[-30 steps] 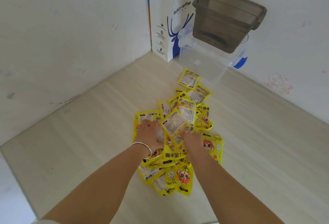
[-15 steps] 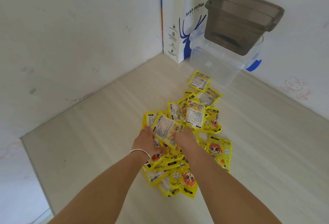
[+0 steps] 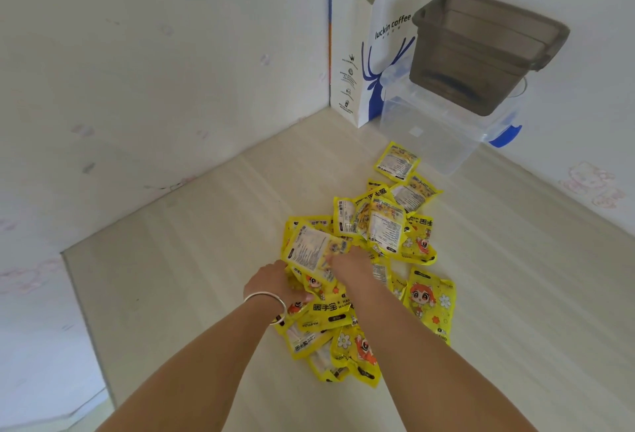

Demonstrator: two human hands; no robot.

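Lift has started: since a second ago the printed-side-up packet has tipped up off the yellow pile at frame centre, so I judge gathering is under way. My right grip pinches its right edge. The left grip has its fingers buried beneath, hold unclear. The surface ends at lower left. Open room lies right, below the clear box.

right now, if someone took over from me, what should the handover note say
Left hand: in the near-left edge of the yellow packets, fingers hidden, grip unclear.
Right hand: pinches one raised packet, printed back toward the camera.
Things: packets heaped on the pale surface; brown bin stacked on the clear box beside the paper bag.
Done: one packet lifted.
Left: the rest of the heap lies loose, unsorted.
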